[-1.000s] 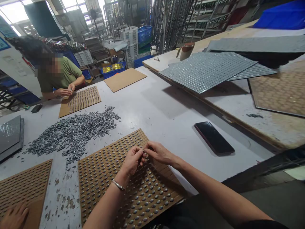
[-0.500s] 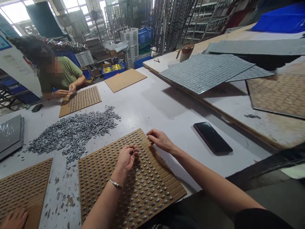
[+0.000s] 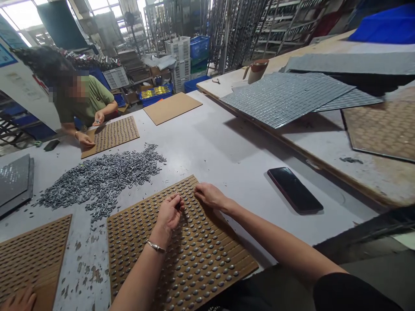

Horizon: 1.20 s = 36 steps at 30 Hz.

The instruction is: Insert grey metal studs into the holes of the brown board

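A brown perforated board [image 3: 194, 268], most of its holes filled with small grey metal pieces, lies in front of me. My left hand [image 3: 169, 214] hovers over its upper middle with fingers curled in a pinch; what they hold is too small to make out. My right hand [image 3: 209, 195] rests on the board's far edge, fingers bent down onto the top rows. A big heap of loose grey metal pieces [image 3: 100, 177] lies on the table beyond the board, to the left.
A black phone [image 3: 294, 190] lies on the grey table to my right. Another board [image 3: 32, 255] sits at left with someone's hand [image 3: 17, 299] on it. A person in green [image 3: 82, 103] works at a board [image 3: 112, 134] across the table. Grey textured sheets [image 3: 285, 97] cover the raised bench.
My hands, joined over the board a second ago, have separated. The right hand moved out to the board's far edge and came down on it; the left stays curled over the middle.
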### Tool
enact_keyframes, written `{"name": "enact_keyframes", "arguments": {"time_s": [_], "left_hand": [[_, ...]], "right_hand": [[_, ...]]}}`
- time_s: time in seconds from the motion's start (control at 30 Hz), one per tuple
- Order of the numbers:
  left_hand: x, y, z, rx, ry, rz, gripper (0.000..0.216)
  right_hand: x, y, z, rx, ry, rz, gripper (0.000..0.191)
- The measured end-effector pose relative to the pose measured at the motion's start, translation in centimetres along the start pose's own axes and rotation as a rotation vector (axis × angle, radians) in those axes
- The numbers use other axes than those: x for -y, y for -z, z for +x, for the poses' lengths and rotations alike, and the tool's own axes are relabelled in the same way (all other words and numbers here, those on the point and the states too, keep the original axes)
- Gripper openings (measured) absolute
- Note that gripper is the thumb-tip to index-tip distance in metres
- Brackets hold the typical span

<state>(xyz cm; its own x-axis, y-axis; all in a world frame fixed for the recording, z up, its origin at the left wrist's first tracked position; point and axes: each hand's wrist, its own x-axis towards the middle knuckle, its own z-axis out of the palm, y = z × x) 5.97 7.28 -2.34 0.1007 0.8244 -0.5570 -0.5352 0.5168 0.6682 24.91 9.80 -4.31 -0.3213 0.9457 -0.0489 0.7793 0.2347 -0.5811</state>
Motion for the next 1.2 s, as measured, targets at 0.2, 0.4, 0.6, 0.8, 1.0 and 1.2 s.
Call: {"name": "enact_keyframes", "arguments": {"time_s": [0.2, 0.4, 0.6, 0.8, 1.0, 1.2], "left_hand": [[0.4, 0.1, 0.0, -0.013, 0.008, 0.025, 0.012], [1.3, -0.8, -0.7, 0.066, 0.052, 0.091, 0.018], [2.9, -2.4, -1.3, 0.187, 0.136, 0.145, 0.025], [2.0, -3.0, -1.3, 0.047, 0.071, 0.074, 0.006], [0.7, -1.9, -1.4, -0.019, 0.007, 0.107, 0.007], [0.9, -0.8, -1.3, -0.034, 0.014, 0.072, 0.008]], "right_hand": [[0.2, -0.2, 0.2, -0.053, -0.118, -0.045, 0.007], [1.2, 0.7, -1.7, -0.204, 0.004, 0.274, 0.011], [2.0, 0.9, -4.5, -0.208, 0.106, 0.429, 0.014], [0.0, 1.2, -3.4, -0.225, -0.182, 0.288, 0.015], [0.1, -0.5, -2.1, -0.131, -0.317, 0.141, 0.016], [1.3, -1.4, -1.8, -0.109, -0.392, 0.011, 0.016]]}}
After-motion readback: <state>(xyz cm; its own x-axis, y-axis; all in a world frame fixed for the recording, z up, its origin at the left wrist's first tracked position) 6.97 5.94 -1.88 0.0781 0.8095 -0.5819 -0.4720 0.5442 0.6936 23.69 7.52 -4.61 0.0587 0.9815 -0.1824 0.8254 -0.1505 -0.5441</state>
